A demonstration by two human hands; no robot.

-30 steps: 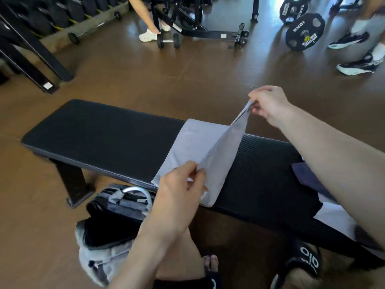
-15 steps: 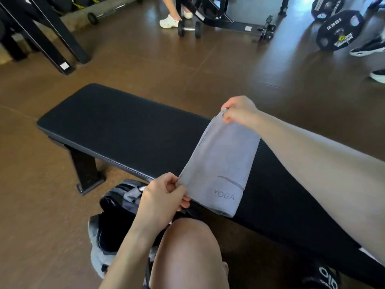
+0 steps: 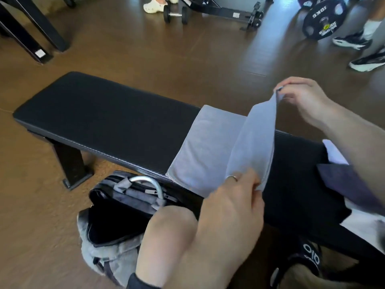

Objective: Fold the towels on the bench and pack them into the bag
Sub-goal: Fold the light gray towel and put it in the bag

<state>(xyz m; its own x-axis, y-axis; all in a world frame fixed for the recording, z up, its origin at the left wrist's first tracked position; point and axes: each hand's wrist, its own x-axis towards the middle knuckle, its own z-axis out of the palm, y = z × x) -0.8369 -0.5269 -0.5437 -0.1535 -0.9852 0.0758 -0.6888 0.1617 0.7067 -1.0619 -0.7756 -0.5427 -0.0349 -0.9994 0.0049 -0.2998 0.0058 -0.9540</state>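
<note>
mid-fold on the black bench (image 3: 108,122), grey towel (image 3: 210,147) now half lifted again, right hand (image 3: 300,101) pinching its far corner, left hand (image 3: 235,205) gripping the near edge, open bag (image 3: 125,207) waiting below left, packing not yet begun

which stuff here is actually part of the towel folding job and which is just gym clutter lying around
Part of the job:
- grey towel, pinched by left hand and right hand
- bench
- open bag on the floor
- more towels at the bench's right end

Just lying about:
- dumbbell
- weight plate
- black rack legs
</note>
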